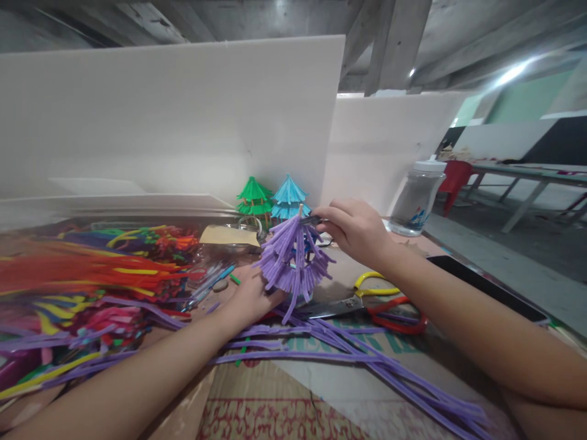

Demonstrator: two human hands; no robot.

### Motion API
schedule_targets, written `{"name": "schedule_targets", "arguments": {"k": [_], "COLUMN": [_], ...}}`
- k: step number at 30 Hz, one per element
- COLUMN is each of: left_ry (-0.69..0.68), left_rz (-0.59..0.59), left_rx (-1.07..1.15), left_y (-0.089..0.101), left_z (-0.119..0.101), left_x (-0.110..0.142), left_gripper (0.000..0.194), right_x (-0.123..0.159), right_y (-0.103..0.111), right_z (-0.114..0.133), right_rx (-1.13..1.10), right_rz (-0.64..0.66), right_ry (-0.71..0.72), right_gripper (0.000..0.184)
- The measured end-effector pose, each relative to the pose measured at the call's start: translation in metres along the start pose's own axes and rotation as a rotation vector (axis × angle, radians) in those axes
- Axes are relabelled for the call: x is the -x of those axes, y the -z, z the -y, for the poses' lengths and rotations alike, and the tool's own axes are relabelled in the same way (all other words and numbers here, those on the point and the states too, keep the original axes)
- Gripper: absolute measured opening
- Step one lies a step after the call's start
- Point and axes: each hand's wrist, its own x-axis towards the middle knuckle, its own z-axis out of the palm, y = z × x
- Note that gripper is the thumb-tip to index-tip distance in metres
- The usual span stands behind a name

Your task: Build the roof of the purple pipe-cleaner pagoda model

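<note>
A small tiered pagoda-like model [296, 256] of purple pipe cleaners stands upright in front of me, with a pale stick tip poking out at its top. My left hand [250, 296] is closed around its lower left side, and the fingertips are hidden behind the purple strands. At the upper right of the model, my right hand [355, 229] pinches a small dark object that reaches in by the tip; its kind cannot be made out. Scissors [343, 305] with yellow and red handles lie just below. Loose purple pipe cleaners [367, 354] spread across the table.
Behind stand a green model [254, 198] and a blue model [288, 198] of similar shape. Bundles of coloured pipe cleaners [92, 269] fill the left. A water bottle [417, 198] and a dark phone-like slab [486, 287] are at right. White boards [160, 122] rise at the back.
</note>
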Motion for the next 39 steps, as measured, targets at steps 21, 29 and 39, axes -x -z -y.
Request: {"name": "schedule_targets", "arguments": {"k": [21, 29, 39], "left_ry": [0.021, 0.065, 0.052], "left_rz": [0.005, 0.006, 0.001], "left_rx": [-0.001, 0.005, -0.011], "left_y": [0.0007, -0.0001, 0.0001], "left_z": [-0.0008, -0.0025, -0.0013], "left_x": [-0.0005, -0.0002, -0.0004], "left_gripper": [0.032, 0.028, 0.028], "right_x": [0.0010, 0.0018, 0.0012], "right_y": [-0.0021, -0.0010, -0.0007], "right_z": [-0.0015, -0.0059, -0.0033], "right_rx": [-0.029, -0.036, -0.004], "right_rz": [0.029, -0.012, 0.004], "right_ry": [-0.026, -0.022, 0.011], "right_gripper": [0.033, 0.035, 0.033]}}
